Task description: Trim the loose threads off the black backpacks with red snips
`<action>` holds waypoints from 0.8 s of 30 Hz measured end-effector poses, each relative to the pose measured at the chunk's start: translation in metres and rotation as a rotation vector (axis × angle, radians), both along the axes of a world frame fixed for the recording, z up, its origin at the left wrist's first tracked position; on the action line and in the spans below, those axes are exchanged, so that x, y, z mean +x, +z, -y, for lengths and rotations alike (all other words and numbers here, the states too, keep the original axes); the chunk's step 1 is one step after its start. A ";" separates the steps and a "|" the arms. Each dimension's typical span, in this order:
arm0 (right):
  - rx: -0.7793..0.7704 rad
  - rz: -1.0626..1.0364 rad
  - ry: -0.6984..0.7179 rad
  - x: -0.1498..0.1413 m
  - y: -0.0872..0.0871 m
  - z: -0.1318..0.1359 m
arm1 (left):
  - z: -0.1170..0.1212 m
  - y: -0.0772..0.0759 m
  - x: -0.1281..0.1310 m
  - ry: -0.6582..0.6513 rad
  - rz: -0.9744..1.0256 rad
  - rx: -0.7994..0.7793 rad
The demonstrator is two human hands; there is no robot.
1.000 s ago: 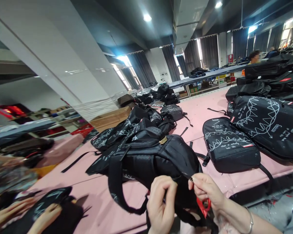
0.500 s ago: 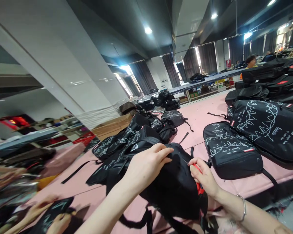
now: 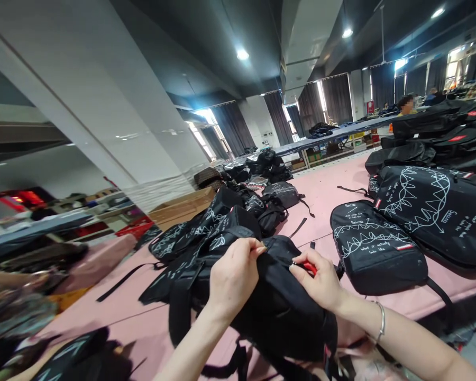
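Note:
A black backpack (image 3: 289,312) lies on the pink-covered table, its straps trailing toward me. My left hand (image 3: 236,275) is closed in a pinch at the bag's upper edge, gripping its fabric; any thread there is too small to make out. Close by on the right, my right hand (image 3: 319,278) holds small red-handled scissors (image 3: 310,268), mostly covered by the fingers. Their tip is near the bag's surface, and I cannot tell whether it touches.
Printed black backpacks (image 3: 376,248) lie at the right, with more bags (image 3: 436,137) stacked behind. Another heap of bags (image 3: 222,211) spreads beyond my left hand. A cardboard box (image 3: 182,209) stands by the white pillar (image 3: 143,127). At lower left, another person's arm (image 3: 43,365) is near a black item.
My left hand has gone from lying loosely over the bag to a pinch at its edge. My right hand has moved left and slightly up with the scissors, closer to my left.

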State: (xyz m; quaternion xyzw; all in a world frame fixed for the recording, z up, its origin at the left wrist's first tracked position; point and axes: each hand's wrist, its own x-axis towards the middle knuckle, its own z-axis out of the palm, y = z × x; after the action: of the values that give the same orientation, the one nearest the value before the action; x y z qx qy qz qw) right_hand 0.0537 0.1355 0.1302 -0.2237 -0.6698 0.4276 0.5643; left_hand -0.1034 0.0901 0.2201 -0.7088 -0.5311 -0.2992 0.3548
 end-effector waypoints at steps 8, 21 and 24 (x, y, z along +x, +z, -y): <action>0.140 0.132 -0.061 -0.015 0.016 0.000 | 0.002 -0.003 0.004 -0.053 0.076 -0.027; -0.272 -0.081 0.189 -0.019 0.009 -0.064 | 0.023 0.000 0.005 -0.441 0.313 -0.198; -0.302 0.047 0.428 -0.021 0.024 -0.082 | 0.027 -0.016 0.017 -0.071 0.114 -0.028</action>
State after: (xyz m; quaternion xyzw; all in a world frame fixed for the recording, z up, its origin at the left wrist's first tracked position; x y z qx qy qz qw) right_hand 0.0326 0.2177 0.1539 -0.1684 -0.6434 0.6270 0.4057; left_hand -0.0866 0.0629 0.2039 -0.7139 -0.5292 -0.3440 0.3031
